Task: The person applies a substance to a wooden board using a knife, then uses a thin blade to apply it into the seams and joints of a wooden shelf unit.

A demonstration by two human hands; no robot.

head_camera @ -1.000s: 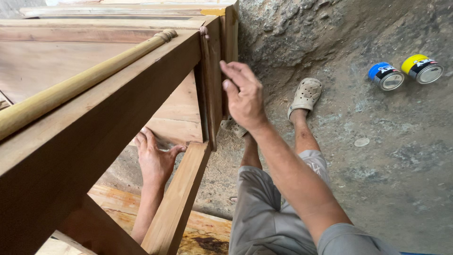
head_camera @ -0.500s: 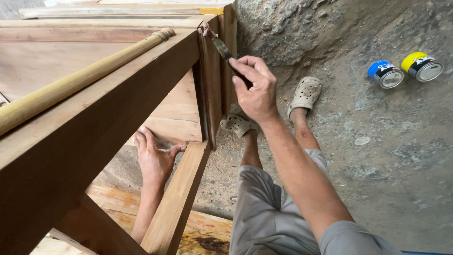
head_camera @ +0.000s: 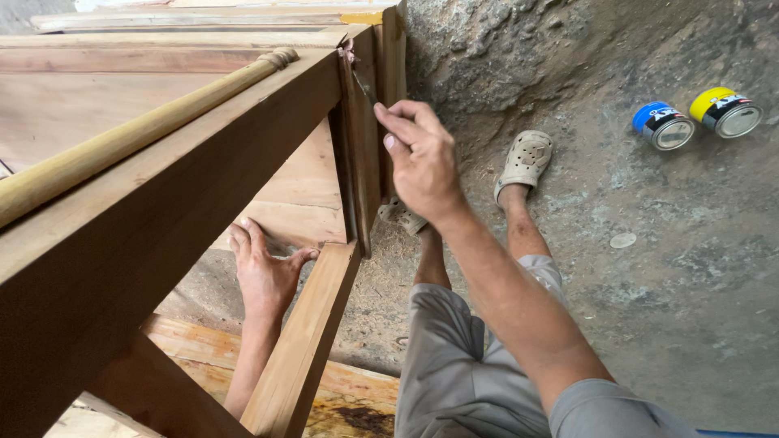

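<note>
Right hand (head_camera: 422,158) is up by the top corner of the wooden frame (head_camera: 203,178). Its fingers are pinched shut on a thin dark tool (head_camera: 364,87), maybe a small blade or brush; it is too small to tell. The tip touches the upright post (head_camera: 361,154) near the top. Left hand (head_camera: 264,272) is down low with fingers spread, pressed flat on a board under the frame, holding nothing. The step looks like working on the post joint. I think the tool needs slow, careful strokes while the low hand steadies the frame
</note>
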